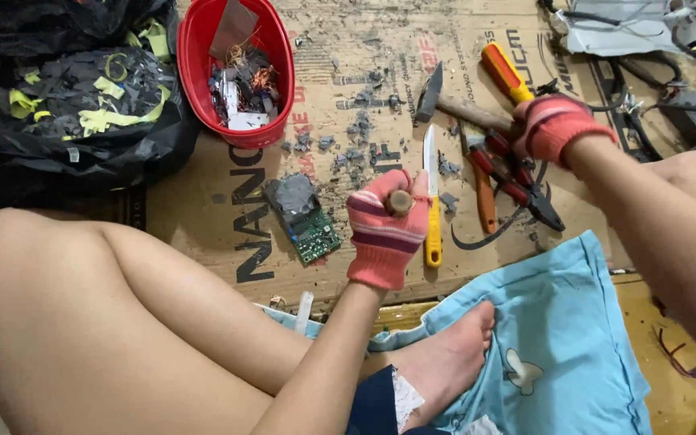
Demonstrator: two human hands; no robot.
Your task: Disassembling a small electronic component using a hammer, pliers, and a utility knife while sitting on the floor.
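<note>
red knit gloves, both closed on wooden handles

left hand (384, 234) grips a round wooden stub, end-on to the camera, mid frame; the green circuit board (309, 219) lies just left of it on cardboard (203, 185). right hand (559, 127) clasps the hammer (445, 101) handle, head pointing upper left, above the yellow-handled knife (432, 201).

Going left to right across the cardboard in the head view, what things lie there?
Black bag → red basket → green circuit board → left hand → yellow-handled knife → red pliers → right hand.
</note>
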